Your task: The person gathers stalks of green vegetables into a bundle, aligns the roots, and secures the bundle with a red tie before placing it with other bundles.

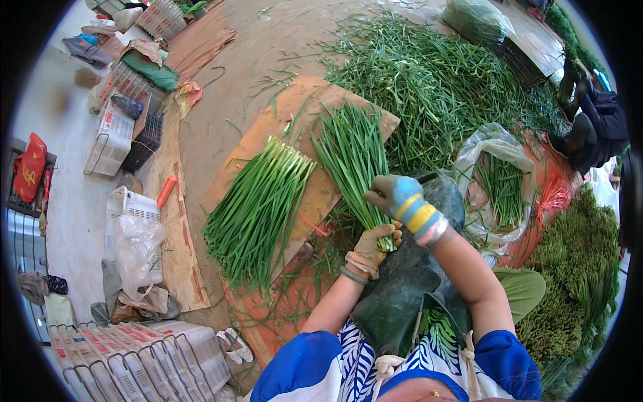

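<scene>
My left hand [372, 249], in a tan glove, is closed round the pale stem ends of a bunch of garlic chives [353, 151]. The bunch's leaves stretch away across a wooden board [231, 173]. Over the right edge of this bunch is my right hand [402, 201], in a grey glove with blue and yellow bands. Its fingers are curled, and whatever they grip is hidden. A bigger pile of garlic chives [258, 214] lies on the board's left part, pale ends pointing away from me. A dark green apron [395, 315] covers my lap.
Loose chives [435, 87] heap beyond the board. At right stand an open clear plastic bag [529, 175] of chives and a dense green stack [569, 281]. A person [596, 124] is at far right. White crates [144, 358] and a long plank [174, 234] are at left.
</scene>
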`<state>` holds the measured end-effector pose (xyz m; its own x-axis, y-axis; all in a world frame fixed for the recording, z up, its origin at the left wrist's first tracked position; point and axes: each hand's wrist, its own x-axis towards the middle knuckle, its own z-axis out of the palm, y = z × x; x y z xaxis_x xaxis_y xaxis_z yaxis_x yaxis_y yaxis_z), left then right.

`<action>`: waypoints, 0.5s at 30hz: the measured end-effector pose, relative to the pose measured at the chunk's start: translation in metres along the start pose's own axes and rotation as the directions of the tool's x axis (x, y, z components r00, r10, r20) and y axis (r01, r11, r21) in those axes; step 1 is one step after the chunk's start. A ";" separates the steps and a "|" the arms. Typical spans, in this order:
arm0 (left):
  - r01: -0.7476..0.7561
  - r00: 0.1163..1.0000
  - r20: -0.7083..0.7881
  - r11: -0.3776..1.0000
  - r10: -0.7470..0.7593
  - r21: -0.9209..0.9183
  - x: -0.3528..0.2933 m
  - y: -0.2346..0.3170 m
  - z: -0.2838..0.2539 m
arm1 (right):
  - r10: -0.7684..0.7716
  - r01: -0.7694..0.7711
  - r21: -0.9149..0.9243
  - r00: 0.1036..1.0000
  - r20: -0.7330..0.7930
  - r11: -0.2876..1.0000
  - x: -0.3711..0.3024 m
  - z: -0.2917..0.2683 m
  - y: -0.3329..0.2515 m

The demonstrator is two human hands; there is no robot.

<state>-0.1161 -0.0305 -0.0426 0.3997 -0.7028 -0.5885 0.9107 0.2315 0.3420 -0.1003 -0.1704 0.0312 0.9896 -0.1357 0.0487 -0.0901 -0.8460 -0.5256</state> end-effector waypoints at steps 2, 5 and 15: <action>-0.003 0.999 -0.036 0.999 0.005 0.054 0.000 -0.001 0.003 | 0.228 -0.202 -0.125 0.938 0.261 0.971 0.021 -0.001 -0.014; -0.051 0.999 0.009 0.998 0.051 0.022 0.006 -0.008 -0.003 | 0.280 -0.252 -0.125 0.908 0.313 0.960 0.034 0.010 -0.010; -0.029 0.999 0.023 0.999 0.028 0.041 0.001 -0.007 -0.001 | 0.326 -0.364 0.004 0.839 0.436 0.931 0.029 0.012 0.001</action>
<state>-0.1224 -0.0324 -0.0459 0.4225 -0.7112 -0.5618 0.8938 0.2241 0.3886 -0.0700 -0.1693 0.0220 0.8500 -0.1650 -0.5003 -0.4436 -0.7365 -0.5107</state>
